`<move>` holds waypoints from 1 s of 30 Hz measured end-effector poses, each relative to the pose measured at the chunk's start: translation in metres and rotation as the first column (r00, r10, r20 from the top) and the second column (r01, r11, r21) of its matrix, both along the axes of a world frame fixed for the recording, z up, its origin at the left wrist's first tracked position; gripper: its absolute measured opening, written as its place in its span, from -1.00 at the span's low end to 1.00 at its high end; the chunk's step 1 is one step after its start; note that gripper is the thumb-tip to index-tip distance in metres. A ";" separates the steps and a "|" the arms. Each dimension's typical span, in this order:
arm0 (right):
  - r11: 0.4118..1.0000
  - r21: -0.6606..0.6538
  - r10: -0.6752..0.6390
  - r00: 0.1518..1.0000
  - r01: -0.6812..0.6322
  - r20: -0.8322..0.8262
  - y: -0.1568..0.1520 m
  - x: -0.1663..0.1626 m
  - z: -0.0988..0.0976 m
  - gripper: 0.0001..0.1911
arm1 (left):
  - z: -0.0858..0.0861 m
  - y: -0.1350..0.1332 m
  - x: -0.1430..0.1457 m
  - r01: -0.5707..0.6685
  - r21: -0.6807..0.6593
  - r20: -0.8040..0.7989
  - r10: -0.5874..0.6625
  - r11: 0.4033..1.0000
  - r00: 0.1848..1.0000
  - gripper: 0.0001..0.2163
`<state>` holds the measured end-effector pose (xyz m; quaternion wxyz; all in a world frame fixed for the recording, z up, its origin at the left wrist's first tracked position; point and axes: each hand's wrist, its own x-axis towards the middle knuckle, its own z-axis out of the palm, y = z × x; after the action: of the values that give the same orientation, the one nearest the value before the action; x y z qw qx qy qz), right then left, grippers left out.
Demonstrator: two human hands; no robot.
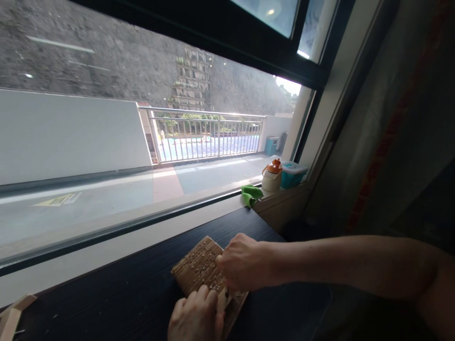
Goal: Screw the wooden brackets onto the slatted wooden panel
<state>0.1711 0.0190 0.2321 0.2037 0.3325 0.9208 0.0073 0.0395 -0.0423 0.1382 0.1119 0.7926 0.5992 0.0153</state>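
A worn wooden board [199,263], strewn with small pale and dark bits, lies tilted across the dark tabletop. Over its right side is my right hand [240,263], closed in a fist; whatever it grips is hidden by the fingers. At the board's near edge my left hand [195,315] is curled, with thumb and fingers closed on a pale wooden piece [222,300] that has a dark spot near its end. This piece rests over the board, between the two hands. The lower part of my left hand runs out of the frame.
The dark table [117,293] meets a white windowsill. A light wooden frame piece [16,312] lies at the left corner. By the window stand a cream jug with an orange lid [272,176], a green cloth [251,194] and a teal lidded box [293,175].
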 end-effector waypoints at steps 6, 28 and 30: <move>0.963 0.066 0.266 0.959 -0.261 -0.093 -0.012 0.009 -0.001 -0.94 | 0.004 0.003 0.004 -0.041 -0.025 0.090 0.043 0.999 0.995 -0.77; 0.991 0.016 0.137 0.989 -0.136 -0.052 -0.011 0.005 0.011 -0.94 | -0.005 0.004 0.001 -0.035 -0.022 0.119 0.037 0.999 0.992 -0.82; 0.975 -0.004 0.221 0.974 -0.221 -0.057 -0.014 0.007 0.011 -0.91 | -0.006 0.006 0.000 -0.027 -0.026 0.144 0.031 0.999 0.989 -0.81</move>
<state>0.1785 0.0048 0.2435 0.1773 0.2269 0.9575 0.0158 0.0398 -0.0366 0.1325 0.1640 0.7792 0.6012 0.0672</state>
